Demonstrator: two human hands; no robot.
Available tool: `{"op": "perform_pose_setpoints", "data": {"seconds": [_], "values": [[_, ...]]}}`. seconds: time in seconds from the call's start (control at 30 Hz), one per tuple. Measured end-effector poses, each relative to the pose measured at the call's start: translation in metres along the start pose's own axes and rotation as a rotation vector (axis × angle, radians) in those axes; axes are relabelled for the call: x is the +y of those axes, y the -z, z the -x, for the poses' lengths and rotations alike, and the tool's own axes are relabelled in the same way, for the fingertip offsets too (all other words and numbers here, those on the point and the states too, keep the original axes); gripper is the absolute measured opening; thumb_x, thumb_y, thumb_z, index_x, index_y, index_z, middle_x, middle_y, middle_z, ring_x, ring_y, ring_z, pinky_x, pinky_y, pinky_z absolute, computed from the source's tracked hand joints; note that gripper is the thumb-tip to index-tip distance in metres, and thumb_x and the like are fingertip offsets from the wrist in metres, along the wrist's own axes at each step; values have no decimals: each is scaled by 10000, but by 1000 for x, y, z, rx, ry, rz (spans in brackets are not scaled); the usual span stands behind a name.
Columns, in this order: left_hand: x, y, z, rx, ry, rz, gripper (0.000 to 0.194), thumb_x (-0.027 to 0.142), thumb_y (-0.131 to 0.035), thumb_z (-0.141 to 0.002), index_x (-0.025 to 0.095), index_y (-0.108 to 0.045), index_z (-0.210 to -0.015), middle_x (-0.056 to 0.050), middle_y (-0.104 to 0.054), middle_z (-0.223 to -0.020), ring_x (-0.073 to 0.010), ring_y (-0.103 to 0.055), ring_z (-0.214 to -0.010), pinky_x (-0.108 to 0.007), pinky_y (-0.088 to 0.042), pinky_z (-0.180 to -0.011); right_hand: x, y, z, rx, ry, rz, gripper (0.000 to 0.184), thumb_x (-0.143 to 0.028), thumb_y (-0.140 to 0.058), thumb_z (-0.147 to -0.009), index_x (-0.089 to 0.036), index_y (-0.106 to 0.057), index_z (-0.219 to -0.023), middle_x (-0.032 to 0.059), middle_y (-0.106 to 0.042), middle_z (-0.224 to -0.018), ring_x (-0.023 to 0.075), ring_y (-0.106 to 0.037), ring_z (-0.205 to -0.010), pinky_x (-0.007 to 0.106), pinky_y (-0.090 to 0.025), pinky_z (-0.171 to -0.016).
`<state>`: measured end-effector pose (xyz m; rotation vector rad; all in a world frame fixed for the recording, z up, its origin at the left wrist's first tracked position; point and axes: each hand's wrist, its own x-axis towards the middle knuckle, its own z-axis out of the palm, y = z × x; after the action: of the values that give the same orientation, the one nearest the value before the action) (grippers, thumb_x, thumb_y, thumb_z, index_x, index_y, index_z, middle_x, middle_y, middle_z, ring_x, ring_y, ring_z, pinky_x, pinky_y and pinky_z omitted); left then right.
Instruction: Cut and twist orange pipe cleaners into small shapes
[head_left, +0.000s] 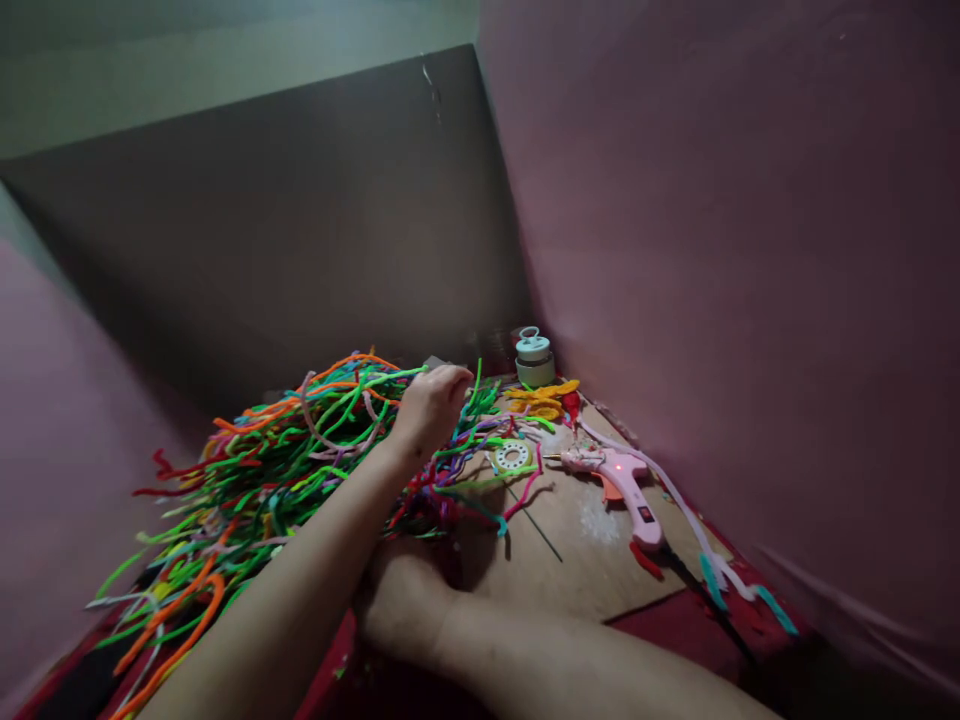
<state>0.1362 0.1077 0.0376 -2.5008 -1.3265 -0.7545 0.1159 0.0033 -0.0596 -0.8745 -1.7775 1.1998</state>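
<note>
My left hand (pixel 435 405) reaches over the far side of a large, tangled pile of colourful pipe cleaners (pixel 300 475). Its fingers are curled closed beside a small grey piece (pixel 435 362). Green stems show close to the fingers, but what they grip is hidden. Lower down, my right hand (pixel 401 595) is bent in at the near edge of the pile, behind my left forearm. The fingers of that hand are out of sight. Several loose pipe cleaners, a pink one (pixel 525 493) among them, spill rightward onto a brown board (pixel 577 585).
On the board lie a pink glue gun (pixel 626 480) with a lit red light, a tape roll (pixel 512 456) and yellow fuzzy pieces (pixel 544 400). A pale blue-green container (pixel 534 365) stands behind. Red cloth (pixel 667 640) runs underneath. A pink wall (pixel 735 250) rises at right.
</note>
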Motion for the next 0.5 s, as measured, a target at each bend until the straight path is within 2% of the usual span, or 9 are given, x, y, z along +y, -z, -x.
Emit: {"op": "perform_pose_setpoints", "data": {"seconds": [0.03,0.1,0.2,0.3,0.4,0.5], "values": [[-4,12,12,101,3,38,257,276,-413,-829,165,-637,-886,-60,-663,-888,-155,-583,-847,-254,-399,-813,-2,2,5,-6,5,35,172,-224,-533,-692,-203,-661,-805,86,-686,-820,259,-600,-854,307,-417,-684],[-16,36,38,230,70,121,227,295,-467,-794,170,-647,-854,-43,-663,-853,-151,-590,-812,-249,-419,-794,-6,7,13,-24,48,253,190,-246,-486,-738,-202,-657,-809,78,-686,-819,220,-611,-787,273,-408,-644],[-40,71,77,328,340,298,231,301,-495,-757,169,-647,-871,-9,-641,-725,-121,-582,-639,-218,-457,-644,-9,11,21,-17,118,418,234,-256,-430,-792,-193,-655,-793,71,-684,-770,179,-608,-715,244,-375,-607],[-68,101,111,460,597,375,238,305,-522,-716,154,-651,-848,11,-592,-633,-101,-548,-546,-199,-446,-550,-8,9,25,-28,183,502,261,-286,-413,-817,-188,-651,-770,69,-679,-735,161,-601,-684,239,-338,-582],[-93,113,142,595,743,397,274,322,-536,-693,137,-637,-868,18,-572,-620,-87,-534,-512,-190,-435,-521,-5,5,27,-66,233,542,245,-274,-421,-813,-183,-644,-766,66,-671,-701,157,-594,-653,238,-312,-558],[-113,105,169,561,782,383,308,343,-491,-715,116,-608,-887,11,-571,-628,-90,-543,-512,-202,-450,-534,-1,5,27,-69,248,523,239,-255,-418,-817,-178,-634,-747,55,-658,-674,144,-586,-631,229,-310,-557]]}}
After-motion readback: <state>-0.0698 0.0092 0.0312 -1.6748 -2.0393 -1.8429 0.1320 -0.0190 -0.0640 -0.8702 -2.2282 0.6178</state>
